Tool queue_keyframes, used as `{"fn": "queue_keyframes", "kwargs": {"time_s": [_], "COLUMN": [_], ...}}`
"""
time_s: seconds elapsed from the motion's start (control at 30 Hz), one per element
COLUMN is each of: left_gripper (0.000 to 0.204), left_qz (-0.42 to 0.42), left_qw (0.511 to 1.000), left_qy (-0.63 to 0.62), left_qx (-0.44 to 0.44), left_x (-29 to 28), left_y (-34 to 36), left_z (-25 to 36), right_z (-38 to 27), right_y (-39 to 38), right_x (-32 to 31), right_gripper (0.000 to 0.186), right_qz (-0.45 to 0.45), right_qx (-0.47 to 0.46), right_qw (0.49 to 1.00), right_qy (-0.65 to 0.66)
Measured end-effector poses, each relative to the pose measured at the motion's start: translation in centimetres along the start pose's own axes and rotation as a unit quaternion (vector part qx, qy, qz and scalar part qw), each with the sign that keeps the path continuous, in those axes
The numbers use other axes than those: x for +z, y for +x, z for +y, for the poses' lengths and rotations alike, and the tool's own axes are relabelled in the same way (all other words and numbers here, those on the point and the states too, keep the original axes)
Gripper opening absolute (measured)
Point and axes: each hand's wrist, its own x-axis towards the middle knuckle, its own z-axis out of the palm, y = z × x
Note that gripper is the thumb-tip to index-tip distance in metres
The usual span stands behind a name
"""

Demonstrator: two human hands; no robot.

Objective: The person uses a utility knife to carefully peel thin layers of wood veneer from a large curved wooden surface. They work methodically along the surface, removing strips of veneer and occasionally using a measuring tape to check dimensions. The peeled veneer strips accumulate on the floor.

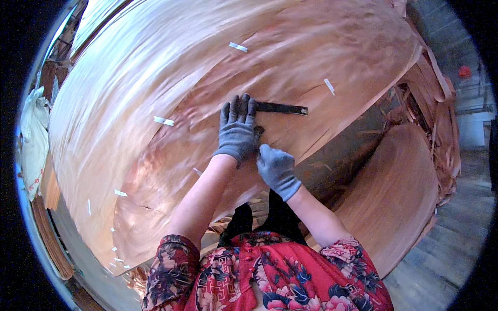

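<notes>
A large sheet of thin wood veneer (290,88) lies in front of me, pale brown with reddish patches. My left hand (237,132), in a grey glove with dark fingertips, rests flat on it with the fingers stretched forward. From beside those fingers a flat black bar (285,108) extends to the right over the veneer; its left end is hidden by the hand. Close to the left wrist, my right hand (277,168), gloved in grey, is closed near the sheet's front edge. Whatever it grips, if anything, is hidden.
Short white tape strips (164,121) dot the veneer. Another veneer sheet (394,192) slopes at the right, beside torn veneer scraps (441,119). A pale cloth sack (34,137) hangs at the far left, above stacked boards (52,238). Grey floor (446,259) shows at the right.
</notes>
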Motion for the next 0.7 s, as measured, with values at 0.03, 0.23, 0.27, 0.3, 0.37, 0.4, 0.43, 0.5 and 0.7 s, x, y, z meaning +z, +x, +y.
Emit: {"fn": "queue_keyframes", "kwargs": {"time_s": [0.03,0.23,0.27,0.3,0.37,0.4,0.43,0.5,0.7], "left_gripper": [0.079,0.095,0.099,0.107,0.107,0.107,0.107,0.106,0.108], "left_qz": [0.012,-0.013,-0.018,-0.003,-0.010,-0.013,-0.012,-0.011,0.031], "left_qw": [1.000,1.000,0.999,0.999,0.999,1.000,1.000,0.999,0.994], "left_qy": [0.003,-0.023,-0.037,-0.029,-0.023,-0.021,-0.023,-0.029,-0.096], "left_qx": [0.004,0.011,0.010,0.018,0.019,0.020,0.016,0.009,-0.034], "left_x": [0.0,-1.2,-1.7,-1.2,-1.2,-1.4,-1.4,-1.6,-2.4], "left_y": [0.0,-0.2,-0.1,-0.2,-0.2,-0.1,-0.1,-0.2,-0.3], "left_z": [-0.1,0.1,0.2,0.0,-0.1,-0.1,-0.1,0.0,1.0], "right_z": [0.4,5.7,6.4,7.0,8.5,9.0,8.1,8.4,7.6], "right_y": [-0.7,-2.7,-2.1,-1.5,0.0,0.8,1.8,3.1,4.7], "right_x": [-0.4,-4.4,-4.8,-5.0,-3.9,-3.4,-4.2,-3.4,-3.5], "right_gripper": [0.017,0.030,0.031,0.032,0.030,0.030,0.030,0.033,0.040], "right_qz": [-0.001,-0.029,-0.039,-0.049,-0.091,-0.111,-0.144,-0.147,-0.179], "right_qx": [-0.008,0.162,0.176,0.190,0.166,0.154,0.155,0.106,0.177], "right_qw": [1.000,0.953,0.947,0.940,0.945,0.947,0.946,0.966,0.963], "right_qy": [0.028,0.254,0.267,0.281,0.266,0.257,0.246,0.185,0.094]}}
